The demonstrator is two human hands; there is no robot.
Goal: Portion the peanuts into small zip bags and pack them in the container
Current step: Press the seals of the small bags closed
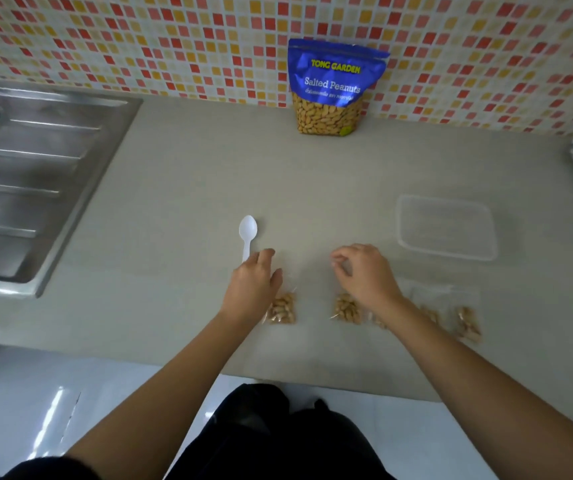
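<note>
Left grip palm down; right grip fingers curled (both arms outstretched)

We log the blue pouch of salted peanuts standing upright at the back of the bench, against the wall. Small clear zip bags lie flat in a row near the front edge, peanuts gathered at their near ends; some are partly hidden. The clear rectangular container sits just beyond the right-hand bags.
</note>
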